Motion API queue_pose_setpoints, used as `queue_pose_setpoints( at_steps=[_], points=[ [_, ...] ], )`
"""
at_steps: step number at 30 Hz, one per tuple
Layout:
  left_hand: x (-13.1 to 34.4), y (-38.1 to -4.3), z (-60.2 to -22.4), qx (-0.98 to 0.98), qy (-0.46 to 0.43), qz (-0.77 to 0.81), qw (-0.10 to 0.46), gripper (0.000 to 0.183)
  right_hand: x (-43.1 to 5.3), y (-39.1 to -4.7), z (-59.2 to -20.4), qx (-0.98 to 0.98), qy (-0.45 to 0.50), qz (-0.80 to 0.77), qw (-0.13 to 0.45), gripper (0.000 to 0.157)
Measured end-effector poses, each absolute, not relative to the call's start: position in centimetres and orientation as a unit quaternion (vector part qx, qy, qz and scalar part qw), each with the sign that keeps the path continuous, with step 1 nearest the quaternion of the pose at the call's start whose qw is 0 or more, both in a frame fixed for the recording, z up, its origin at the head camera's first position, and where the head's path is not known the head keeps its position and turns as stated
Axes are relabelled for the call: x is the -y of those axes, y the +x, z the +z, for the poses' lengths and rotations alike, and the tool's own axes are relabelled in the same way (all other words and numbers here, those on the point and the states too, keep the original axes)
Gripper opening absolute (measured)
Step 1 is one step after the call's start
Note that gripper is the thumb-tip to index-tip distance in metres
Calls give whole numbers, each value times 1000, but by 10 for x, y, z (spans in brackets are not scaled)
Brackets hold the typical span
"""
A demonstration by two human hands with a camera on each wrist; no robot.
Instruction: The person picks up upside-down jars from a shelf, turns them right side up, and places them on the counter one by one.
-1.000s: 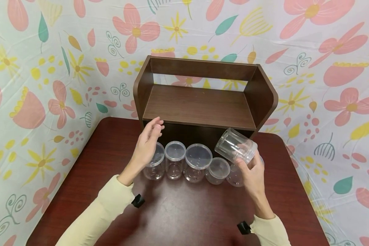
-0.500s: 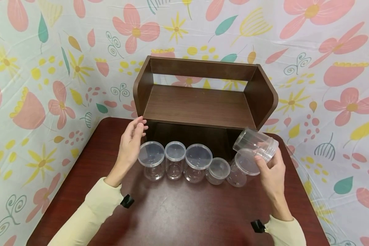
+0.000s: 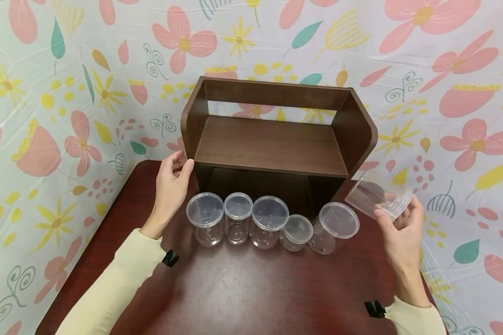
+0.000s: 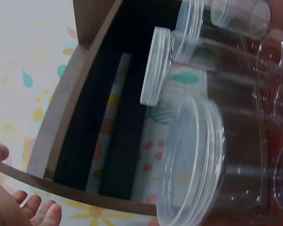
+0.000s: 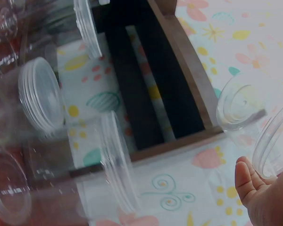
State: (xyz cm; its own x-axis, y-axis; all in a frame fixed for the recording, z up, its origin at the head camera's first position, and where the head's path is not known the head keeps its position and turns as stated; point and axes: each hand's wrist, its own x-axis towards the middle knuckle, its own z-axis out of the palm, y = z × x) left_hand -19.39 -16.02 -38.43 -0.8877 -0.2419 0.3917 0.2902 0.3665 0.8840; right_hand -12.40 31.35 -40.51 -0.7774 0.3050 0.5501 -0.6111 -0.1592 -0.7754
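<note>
My right hand grips a clear plastic jar near its lid end, thumb on one side and fingers on the other. The jar tilts in the air, its base toward the upper left, right of the shelf. My left hand is beside the left front corner of the brown wooden shelf, thumb tip right at its edge, fingers loosely bent and holding nothing. Several clear lidded jars stand in a row before the shelf, from a wide-lidded jar at left to a small jar and a round-lidded jar at right.
The dark red table carries the shelf and jars. A lower dark compartment opens behind the row. Flower-patterned cloth hangs close behind and on both sides.
My right hand has carried the jar rightward, from above the row's right end to beyond the shelf's right side. My left hand has moved left from above the jars to the shelf's left corner.
</note>
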Motion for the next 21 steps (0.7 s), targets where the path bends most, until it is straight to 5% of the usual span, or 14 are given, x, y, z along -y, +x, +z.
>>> queue_pose_setpoints(
  at_steps=[10, 21],
  points=[
    [166, -221, -385, 810, -37, -546, 211, 64, -337, -124, -389, 620, 92, 707, 327, 70],
    [165, -235, -384, 822, -51, -521, 224, 57, -360, -123, -371, 669, 57, 648, 360, 64]
  ],
)
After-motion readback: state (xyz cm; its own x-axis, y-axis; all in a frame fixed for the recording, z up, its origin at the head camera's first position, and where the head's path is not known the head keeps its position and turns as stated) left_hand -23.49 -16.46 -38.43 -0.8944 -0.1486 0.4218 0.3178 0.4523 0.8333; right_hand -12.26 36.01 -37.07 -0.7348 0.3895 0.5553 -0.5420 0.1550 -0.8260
